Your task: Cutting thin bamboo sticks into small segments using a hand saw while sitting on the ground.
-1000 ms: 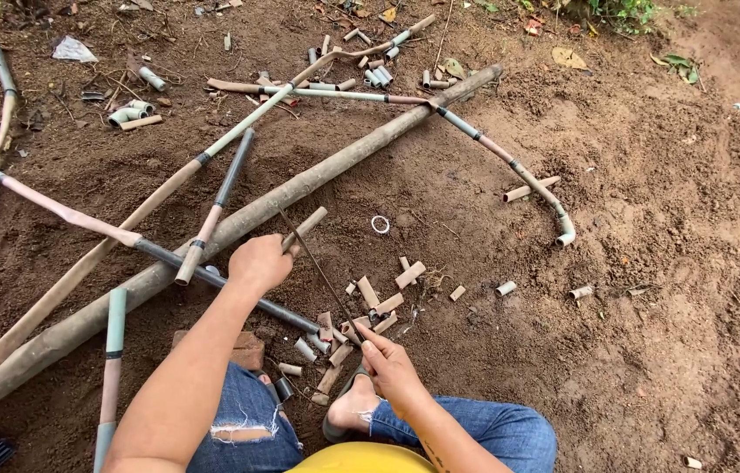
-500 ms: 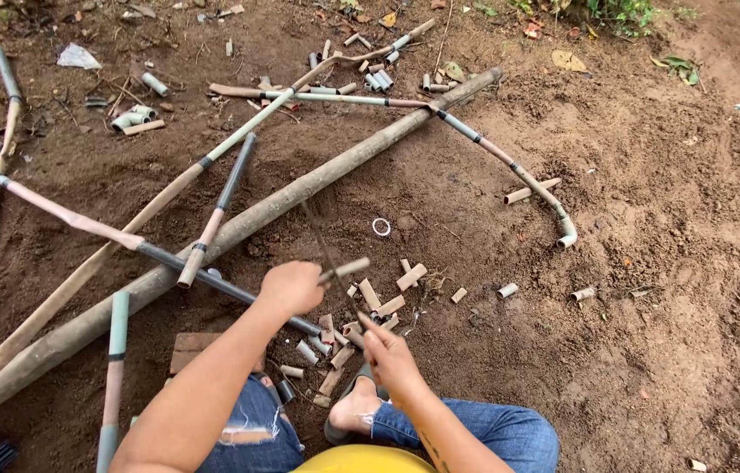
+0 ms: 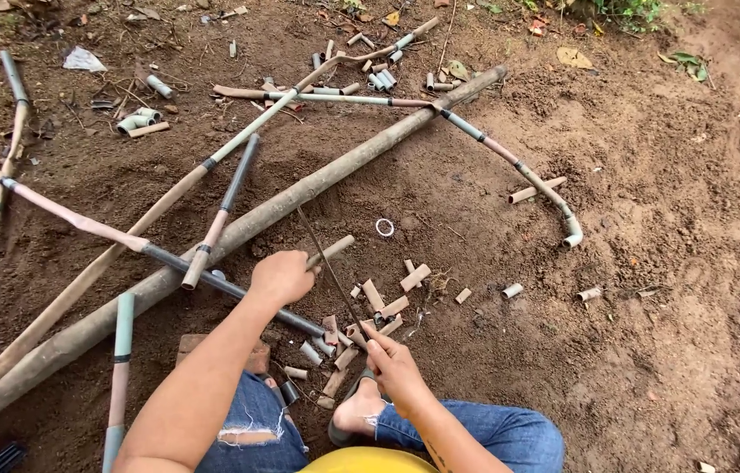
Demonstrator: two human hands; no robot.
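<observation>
Two hands, one short tube and one thin blade over bare brown earth.

The left hand point(image 3: 281, 277) is closed around a short tan tube piece point(image 3: 331, 249); the right hand point(image 3: 394, 366) pinches the handle end of a thin dark blade point(image 3: 328, 267) crossing that tube. About a dozen cut cylindrical offcuts point(image 3: 392, 307) lie between the hands, just beside one long rough pole point(image 3: 317, 181) lying diagonally on the ground point(image 3: 668, 263).

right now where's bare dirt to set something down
Free: the soil on the right, beyond the curved pipe end and loose cut piece. Crowded: the cut pieces between the left hand and right hand, along the thick bamboo pole.
</observation>
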